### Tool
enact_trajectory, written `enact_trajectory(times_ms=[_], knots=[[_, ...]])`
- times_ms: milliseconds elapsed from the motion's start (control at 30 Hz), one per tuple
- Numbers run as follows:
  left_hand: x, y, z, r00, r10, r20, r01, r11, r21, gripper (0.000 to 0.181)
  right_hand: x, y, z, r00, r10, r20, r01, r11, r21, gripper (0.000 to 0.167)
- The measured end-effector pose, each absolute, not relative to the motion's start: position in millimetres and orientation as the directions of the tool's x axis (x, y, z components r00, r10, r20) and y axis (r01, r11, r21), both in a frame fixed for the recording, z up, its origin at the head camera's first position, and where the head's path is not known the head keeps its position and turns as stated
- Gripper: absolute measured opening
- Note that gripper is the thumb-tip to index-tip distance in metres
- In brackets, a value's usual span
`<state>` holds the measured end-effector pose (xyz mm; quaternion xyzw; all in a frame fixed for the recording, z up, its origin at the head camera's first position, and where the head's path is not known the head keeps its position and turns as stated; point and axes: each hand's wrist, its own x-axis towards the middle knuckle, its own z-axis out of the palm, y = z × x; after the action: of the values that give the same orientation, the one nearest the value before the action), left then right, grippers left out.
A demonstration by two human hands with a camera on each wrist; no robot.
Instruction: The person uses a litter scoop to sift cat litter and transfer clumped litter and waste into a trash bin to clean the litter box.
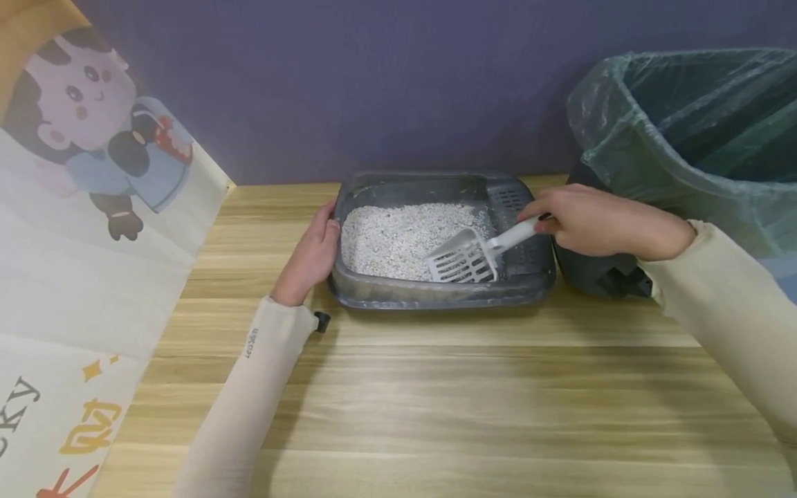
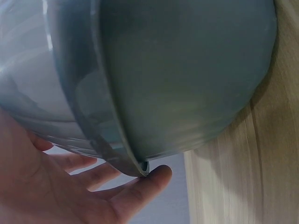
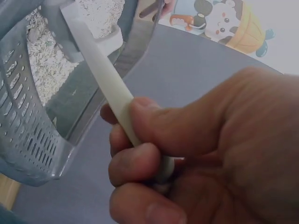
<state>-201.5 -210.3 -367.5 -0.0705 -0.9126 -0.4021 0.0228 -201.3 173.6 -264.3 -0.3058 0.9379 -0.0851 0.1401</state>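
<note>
In the head view a dark grey litter box (image 1: 436,297) stands against the wall, with pale granular cat litter (image 1: 392,242) inside. My left hand (image 1: 315,252) holds the box by its left rim. From the left wrist view, those fingers (image 2: 140,191) lie around the lip; some fingertips are hidden behind it. With curled fingers my right hand (image 1: 591,218) grips the white handle of a slotted litter scoop (image 1: 463,259). The scoop's head is tilted and its front edge meets the litter near the front wall. The right wrist view shows my thumb pressing along the handle (image 3: 103,74).
A bin with a clear green liner bag (image 1: 654,138) stands close to the box's right side, beneath my right forearm. Behind everything rises a purple-grey wall (image 1: 373,90). A printed white panel (image 1: 81,277) borders the wooden surface (image 1: 436,401) on the left.
</note>
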Motion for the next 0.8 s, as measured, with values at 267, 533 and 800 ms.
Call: enact_trajectory(times_ms=[267, 533, 800], knots=[[-202, -210, -369, -0.990, 0.106, 0.088, 0.137, 0.676, 0.724, 0.050, -190, 172, -276, -0.752, -0.597, -0.278, -0.533, 0.800, -0.275, 0.035], [-202, -211, -369, -0.987, 0.119, 0.108, 0.160, 0.670, 0.725, 0.049, -189, 164, -293, -0.672, -0.664, -0.330, -0.550, 0.745, -0.379, 0.041], [-202, -209, -368, -0.989, 0.106, 0.100, 0.145, 0.680, 0.719, 0.050, -193, 139, -312, -0.610, -0.748, -0.261, -0.644, 0.660, -0.387, 0.040]])
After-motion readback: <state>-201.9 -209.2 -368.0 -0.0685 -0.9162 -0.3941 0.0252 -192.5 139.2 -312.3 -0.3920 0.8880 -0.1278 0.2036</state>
